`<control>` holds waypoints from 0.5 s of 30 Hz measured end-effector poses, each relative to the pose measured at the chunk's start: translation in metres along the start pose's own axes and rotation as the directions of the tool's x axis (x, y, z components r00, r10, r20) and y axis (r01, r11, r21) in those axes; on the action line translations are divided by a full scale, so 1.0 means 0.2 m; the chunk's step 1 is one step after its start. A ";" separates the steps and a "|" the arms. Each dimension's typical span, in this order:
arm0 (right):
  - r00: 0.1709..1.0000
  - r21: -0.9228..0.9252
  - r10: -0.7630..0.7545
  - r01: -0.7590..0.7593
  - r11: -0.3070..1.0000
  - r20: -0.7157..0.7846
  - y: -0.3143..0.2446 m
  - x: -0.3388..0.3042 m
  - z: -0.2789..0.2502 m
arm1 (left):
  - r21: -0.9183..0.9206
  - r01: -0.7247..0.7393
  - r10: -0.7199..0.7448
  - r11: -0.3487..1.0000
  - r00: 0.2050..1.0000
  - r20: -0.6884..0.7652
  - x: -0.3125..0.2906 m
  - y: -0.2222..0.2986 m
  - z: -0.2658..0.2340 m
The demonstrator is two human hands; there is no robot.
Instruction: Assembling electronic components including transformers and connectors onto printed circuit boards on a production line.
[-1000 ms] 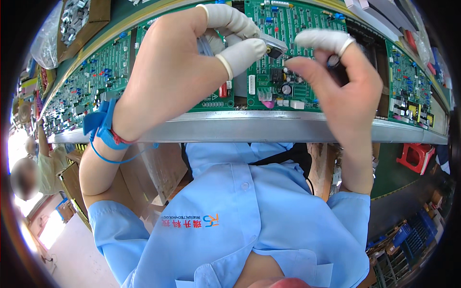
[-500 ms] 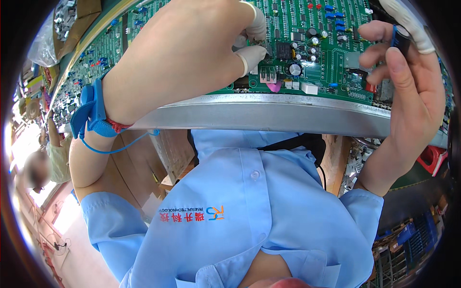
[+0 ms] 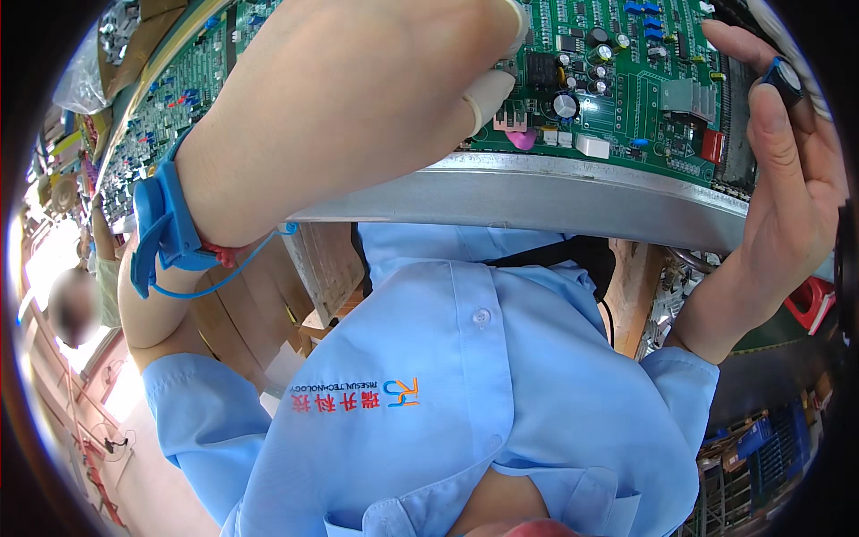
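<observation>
My left hand (image 3: 385, 89) bends over a green circuit board (image 3: 626, 116) crowded with small parts. White finger covers sit on its thumb and a finger. Those digits curl inward, and whatever is between their tips is hidden. Beside the thumb are a pink blob (image 3: 521, 140) and a white connector (image 3: 592, 146). My right hand (image 3: 792, 170) is raised at the board's right end. It grips a dark cylindrical capacitor (image 3: 784, 79) with a blue edge and pale round end. A whitish cover shows on one of its fingers, partly cut off by the rim.
A metal rail (image 3: 537, 197) runs along the front, close to my body. More populated boards (image 3: 157, 148) lie to the left, near a clear plastic bag (image 3: 85, 85). My left wrist wears a blue strap (image 3: 165, 219) with a cord. Another person (image 3: 76, 309) is in the left background.
My right hand has moved slightly right with the capacitor, which is turned to show its end. The board appears shifted right, and my left hand lies closer to the view.
</observation>
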State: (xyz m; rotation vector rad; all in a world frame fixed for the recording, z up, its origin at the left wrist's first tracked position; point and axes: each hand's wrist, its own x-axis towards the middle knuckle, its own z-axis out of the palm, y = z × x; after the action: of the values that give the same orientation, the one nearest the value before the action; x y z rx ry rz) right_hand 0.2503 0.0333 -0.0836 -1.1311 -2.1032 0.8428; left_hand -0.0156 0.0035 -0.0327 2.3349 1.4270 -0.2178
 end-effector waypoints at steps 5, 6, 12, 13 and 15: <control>1.000 -0.093 0.016 -0.018 0.995 -0.015 -0.02 -0.02 0.00 | 0.067 0.010 -0.014 0.998 0.998 0.057 0.00 0.02 -0.01; 1.000 -0.114 0.022 -0.024 0.993 -0.019 -0.03 -0.02 0.00 | 0.066 0.007 -0.011 0.998 0.998 0.058 0.00 0.02 -0.01; 0.999 -0.201 0.037 -0.043 0.979 -0.033 0.00 -0.04 -0.01 | 0.086 -0.017 0.014 0.996 0.999 0.033 -0.01 0.02 0.00; 1.000 -0.082 0.019 -0.020 0.996 -0.018 0.07 -0.05 -0.02 | 0.108 -0.044 0.044 0.993 0.999 0.003 -0.02 0.02 0.00; 1.000 0.037 0.005 -0.005 0.999 -0.004 0.10 -0.05 -0.03 | 0.128 -0.075 0.079 0.989 0.997 -0.024 -0.01 0.01 0.01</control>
State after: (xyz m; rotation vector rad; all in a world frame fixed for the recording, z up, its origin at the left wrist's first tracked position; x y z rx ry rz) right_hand 0.2684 0.0339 -0.0973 -1.1183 -2.0737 0.8769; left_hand -0.0156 0.0004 -0.0327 2.5002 1.3698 -0.2609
